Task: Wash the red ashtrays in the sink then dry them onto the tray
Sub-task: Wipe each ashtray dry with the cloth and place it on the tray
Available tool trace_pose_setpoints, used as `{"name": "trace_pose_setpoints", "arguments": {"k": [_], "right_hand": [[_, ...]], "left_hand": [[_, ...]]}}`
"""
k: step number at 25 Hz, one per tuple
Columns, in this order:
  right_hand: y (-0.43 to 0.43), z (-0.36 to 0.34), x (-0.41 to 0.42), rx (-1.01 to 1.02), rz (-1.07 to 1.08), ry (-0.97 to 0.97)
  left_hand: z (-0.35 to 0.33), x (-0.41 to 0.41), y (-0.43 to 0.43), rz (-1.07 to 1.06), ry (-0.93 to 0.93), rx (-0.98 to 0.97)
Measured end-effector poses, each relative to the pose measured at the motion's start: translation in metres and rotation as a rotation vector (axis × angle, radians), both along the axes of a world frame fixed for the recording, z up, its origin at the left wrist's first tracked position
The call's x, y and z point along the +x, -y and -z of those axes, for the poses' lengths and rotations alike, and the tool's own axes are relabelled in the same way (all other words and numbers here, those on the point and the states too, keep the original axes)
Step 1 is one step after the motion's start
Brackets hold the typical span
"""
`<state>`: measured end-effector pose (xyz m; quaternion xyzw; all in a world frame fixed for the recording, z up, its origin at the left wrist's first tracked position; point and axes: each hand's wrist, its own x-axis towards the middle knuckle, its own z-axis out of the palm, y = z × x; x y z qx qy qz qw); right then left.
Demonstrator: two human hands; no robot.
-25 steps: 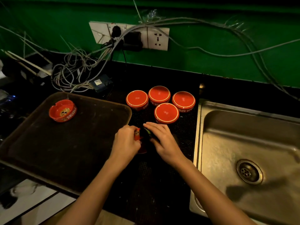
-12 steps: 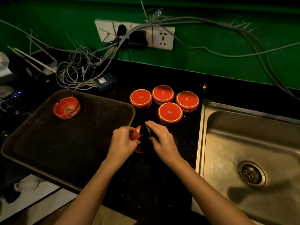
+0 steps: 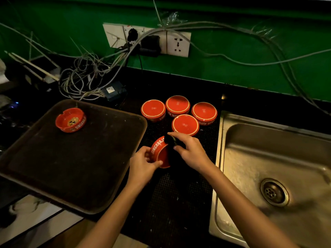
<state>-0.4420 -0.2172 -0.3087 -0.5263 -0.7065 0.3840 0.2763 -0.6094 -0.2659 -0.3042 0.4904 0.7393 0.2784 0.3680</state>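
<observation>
My left hand curls round a red ashtray, tipped on edge so its bowl faces my right hand, which pinches a dark cloth, I judge for drying. At twelve o'clock four upturned ashtrays drain; at ten, the tray holds one finished ashtray.

Grey cables (tangled) trail from wall socket toward, perhaps, an adapter.
</observation>
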Motion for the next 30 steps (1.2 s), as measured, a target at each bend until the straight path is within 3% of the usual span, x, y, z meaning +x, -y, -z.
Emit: {"name": "trace_pose_setpoints", "arguments": {"k": [5, 8, 13, 19, 26, 28, 30], "right_hand": [[0.014, 0.006, -0.006, 0.184, -0.101, 0.109], [0.012, 0.01, -0.011, 0.189, -0.069, 0.07], [0.017, 0.022, -0.012, -0.144, 0.111, -0.162], [0.011, 0.007, -0.033, 0.167, -0.131, 0.052], [0.01, 0.029, -0.024, -0.225, 0.111, -0.171], [0.014, 0.029, -0.027, -0.221, 0.136, -0.127], [0.027, 0.029, -0.034, -0.095, 0.133, 0.047]], "left_hand": [[-0.026, 0.0, -0.024, 0.256, -0.43, 0.058], [-0.033, -0.003, -0.031, 0.312, -0.543, 0.048], [-0.019, -0.037, -0.029, 0.22, -0.357, -0.105], [-0.017, -0.041, -0.032, 0.279, -0.324, -0.111], [-0.008, -0.047, -0.032, 0.116, -0.131, -0.137], [-0.003, -0.047, -0.029, 0.017, 0.02, -0.179], [0.002, -0.041, -0.026, -0.083, 0.144, -0.219]]}}
